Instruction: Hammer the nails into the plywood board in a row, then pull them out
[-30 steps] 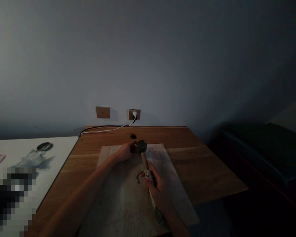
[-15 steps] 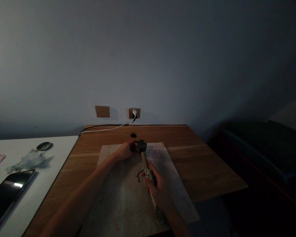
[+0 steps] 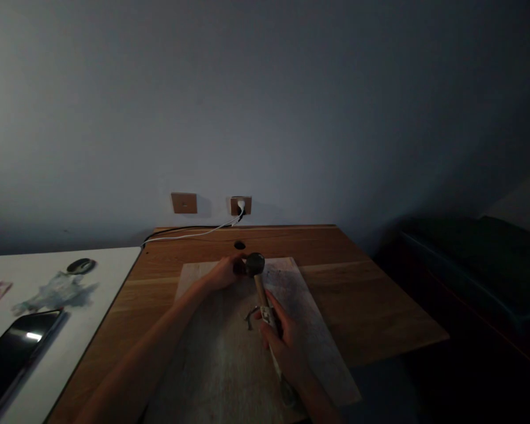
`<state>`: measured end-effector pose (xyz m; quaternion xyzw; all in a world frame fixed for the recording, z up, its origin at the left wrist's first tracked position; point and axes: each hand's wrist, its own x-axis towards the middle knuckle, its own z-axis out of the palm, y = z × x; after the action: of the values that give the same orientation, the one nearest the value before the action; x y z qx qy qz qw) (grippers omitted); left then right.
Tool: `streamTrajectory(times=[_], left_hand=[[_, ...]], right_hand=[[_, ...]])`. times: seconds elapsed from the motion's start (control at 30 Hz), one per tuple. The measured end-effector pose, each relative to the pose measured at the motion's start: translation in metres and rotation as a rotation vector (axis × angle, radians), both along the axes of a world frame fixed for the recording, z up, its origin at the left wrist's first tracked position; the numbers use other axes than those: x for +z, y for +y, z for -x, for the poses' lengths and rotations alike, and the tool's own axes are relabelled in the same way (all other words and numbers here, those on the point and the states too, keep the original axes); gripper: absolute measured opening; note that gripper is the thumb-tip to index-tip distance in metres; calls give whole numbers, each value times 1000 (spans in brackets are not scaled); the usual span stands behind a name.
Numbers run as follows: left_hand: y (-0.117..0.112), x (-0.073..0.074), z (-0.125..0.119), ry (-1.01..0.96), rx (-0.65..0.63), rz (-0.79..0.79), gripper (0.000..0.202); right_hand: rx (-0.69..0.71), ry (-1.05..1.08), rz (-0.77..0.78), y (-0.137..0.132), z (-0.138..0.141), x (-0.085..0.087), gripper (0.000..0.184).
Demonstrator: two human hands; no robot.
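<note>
A hammer (image 3: 259,285) with a dark, round-faced head lies slanted over a pale board (image 3: 212,359), its wooden handle pointing towards me. Light, patterned wrapping (image 3: 267,315) covers part of the handle. My right hand (image 3: 285,341) is closed around this wrapped part. At the far end, my left hand (image 3: 225,272) has its fingers curled against the left side of the hammer head; the fingertips are partly hidden. A thin, bent strip (image 3: 249,317) sticks out left of the handle, close to my right fingers; I cannot tell what it is.
The board rests on a brown wooden desk (image 3: 371,306). On the white table (image 3: 101,306) at left lie a phone (image 3: 22,347), crumpled film (image 3: 62,291) and a dark ring-shaped thing (image 3: 80,266). Cables (image 3: 189,235) run to a wall socket (image 3: 241,205).
The whole scene sits slightly lower in the picture, as the camera has tilted a little. Both hands keep their places on the hammer.
</note>
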<state>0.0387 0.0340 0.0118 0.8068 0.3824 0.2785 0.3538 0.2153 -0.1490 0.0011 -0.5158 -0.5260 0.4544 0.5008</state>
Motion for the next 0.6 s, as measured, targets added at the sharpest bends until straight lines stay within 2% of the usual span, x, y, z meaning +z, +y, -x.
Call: streamTrajectory(times=[0.13, 0.23, 0.3, 0.4, 0.5, 0.6], left_hand=[[-2, 11, 2, 60, 12, 14, 46], [-7, 25, 3, 197, 13, -53, 34], [-14, 35, -1, 315, -56, -81, 25], [-29, 47, -11, 492, -233, -69, 20], [-46, 53, -24, 630, -353, -127, 24], [-57, 55, -32, 678, -387, -194, 31]], right_hand=[[-24, 5, 18, 0, 1, 0, 62], [-82, 33, -2, -1, -1, 0, 63], [-139, 59, -17, -2, -2, 0, 64], [-237, 89, -51, -2, -4, 1, 66], [-303, 82, -63, -2, -5, 1, 68], [-327, 48, -60, -1, -8, 0, 65]])
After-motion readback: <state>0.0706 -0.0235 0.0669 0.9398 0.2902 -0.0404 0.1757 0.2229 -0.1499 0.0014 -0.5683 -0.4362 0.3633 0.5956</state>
